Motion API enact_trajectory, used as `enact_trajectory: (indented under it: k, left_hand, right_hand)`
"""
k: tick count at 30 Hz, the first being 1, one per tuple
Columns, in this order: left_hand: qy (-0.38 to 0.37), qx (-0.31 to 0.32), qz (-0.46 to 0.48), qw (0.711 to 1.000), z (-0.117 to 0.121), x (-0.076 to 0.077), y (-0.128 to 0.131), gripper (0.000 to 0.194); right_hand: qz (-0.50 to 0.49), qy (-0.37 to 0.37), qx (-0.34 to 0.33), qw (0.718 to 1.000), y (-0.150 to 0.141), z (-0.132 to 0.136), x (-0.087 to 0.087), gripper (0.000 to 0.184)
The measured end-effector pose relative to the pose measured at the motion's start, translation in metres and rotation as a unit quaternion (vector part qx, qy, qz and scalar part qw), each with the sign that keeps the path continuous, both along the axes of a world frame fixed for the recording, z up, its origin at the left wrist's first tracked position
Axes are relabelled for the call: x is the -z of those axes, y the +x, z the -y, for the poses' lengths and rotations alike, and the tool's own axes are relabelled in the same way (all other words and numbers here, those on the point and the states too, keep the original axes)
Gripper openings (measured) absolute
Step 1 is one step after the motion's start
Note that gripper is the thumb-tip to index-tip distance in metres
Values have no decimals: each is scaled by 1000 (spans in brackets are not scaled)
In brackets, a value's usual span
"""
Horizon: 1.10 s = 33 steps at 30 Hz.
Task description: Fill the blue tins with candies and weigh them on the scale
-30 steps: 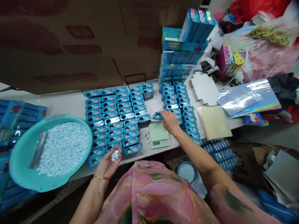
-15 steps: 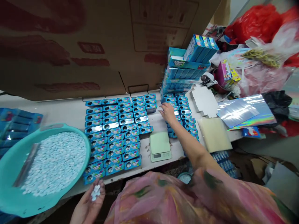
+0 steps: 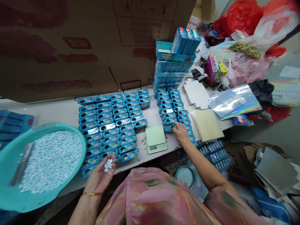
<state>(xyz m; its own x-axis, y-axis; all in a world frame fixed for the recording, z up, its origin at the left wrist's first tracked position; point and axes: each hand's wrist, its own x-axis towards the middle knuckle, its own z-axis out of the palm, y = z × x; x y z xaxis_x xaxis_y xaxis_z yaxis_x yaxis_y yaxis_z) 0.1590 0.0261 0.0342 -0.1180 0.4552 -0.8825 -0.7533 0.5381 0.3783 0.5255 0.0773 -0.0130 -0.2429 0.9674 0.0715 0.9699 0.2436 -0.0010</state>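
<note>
The person wears a loose floral top [image 3: 159, 200] in soft pink, printed with large, watercolour-like petals in deeper rose and peach, streaked with warm orange and broken by dark green leaf shapes. A narrow, plainer pink vertical band [image 3: 128, 200] runs down its front, and the light cloth falls in shallow folds. The matching right sleeve [image 3: 226, 201] is short and wide, ending near the elbow and bearing a green leaf. A slim gold-coloured bangle [image 3: 92, 193] circles the left wrist. Both hands are ungloved; the fingernails are too small to make out.
</note>
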Motion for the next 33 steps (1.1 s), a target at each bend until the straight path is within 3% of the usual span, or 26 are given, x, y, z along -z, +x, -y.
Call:
enact_trajectory:
  k: [2, 5, 10, 12, 16, 21, 29, 33]
  left_hand:
    - [-5, 2, 0, 1000, 6, 0, 1, 21]
    - [-6, 8, 4, 1000, 14, 2, 4, 21]
    - [14, 34, 30, 999, 18, 3, 14, 20]
    - [17, 36, 33, 999, 19, 2, 15, 20]
    - [7, 18, 23, 1000, 23, 5, 11, 20]
    - [-6, 2, 21, 1000, 26, 7, 11, 20]
    - [4, 27, 20, 999, 18, 0, 31, 21]
    - [29, 1, 0, 1000, 10, -5, 14, 21]
  right_hand:
    - [-14, -10, -9, 1000, -6, 10, -12, 24]
    - [-12, -53, -84, 995, -32, 21, -27, 24]
    - [-12, -86, -179, 980, -81, 16, -23, 22]
    - [-57, -73, -163, 982, -81, 14, -17, 22]
    - [-183, -27, -44, 982, -49, 20, -9, 30]
    - [-270, -54, 11, 961, -15, 35, 4, 42]
    - [-451, -142, 81, 877, -25, 32, 45, 57]
    - [-493, -164, 89, 850, -34, 25, 56, 56]
